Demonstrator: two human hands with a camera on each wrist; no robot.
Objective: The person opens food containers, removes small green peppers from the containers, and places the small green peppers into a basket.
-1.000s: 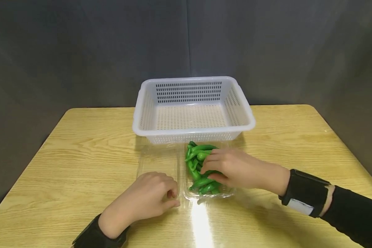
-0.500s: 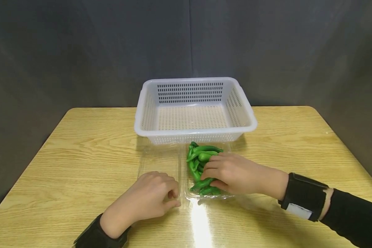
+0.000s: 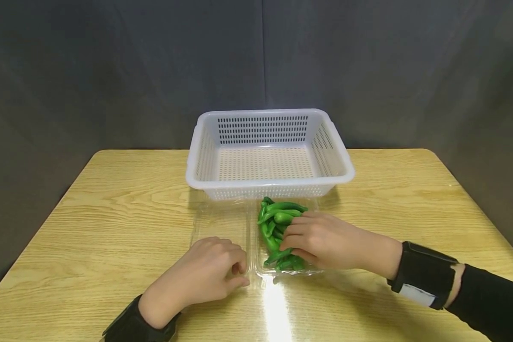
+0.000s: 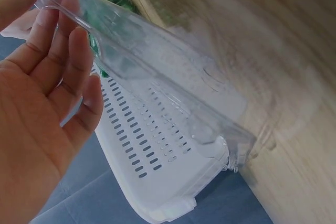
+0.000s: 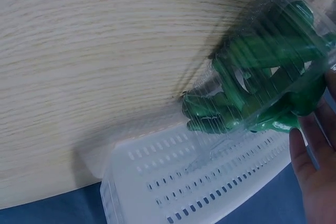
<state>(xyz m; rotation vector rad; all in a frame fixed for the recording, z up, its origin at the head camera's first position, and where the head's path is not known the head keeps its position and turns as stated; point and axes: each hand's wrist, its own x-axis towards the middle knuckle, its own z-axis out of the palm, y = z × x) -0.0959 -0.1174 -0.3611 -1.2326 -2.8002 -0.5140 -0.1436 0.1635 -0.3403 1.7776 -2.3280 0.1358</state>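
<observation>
Green chili peppers [image 3: 269,232] lie heaped in the right half of a clear plastic clamshell box [image 3: 262,272], whose lid [image 3: 220,218] is folded out to the left. My right hand [image 3: 325,240] reaches in from the right with curled fingers and holds a pepper [image 3: 278,256] near the front of the heap; the fingertips are partly hidden. At the lid's front edge, my left hand [image 3: 205,273] is curled. In the left wrist view its thumb and forefinger pinch the clear rim [image 4: 131,53], with the other fingers loosely bent.
Behind the box stands a white perforated plastic basket [image 3: 269,182] with nothing in it. Both stand on a wooden table [image 3: 111,213], and a dark grey curtain [image 3: 154,71] hangs behind its back edge. Light glares off the wood in front of the box.
The right hand has shifted slightly within the heap, and the front peppers have moved a little under its fingers. The left hand stays at the lid's edge.
</observation>
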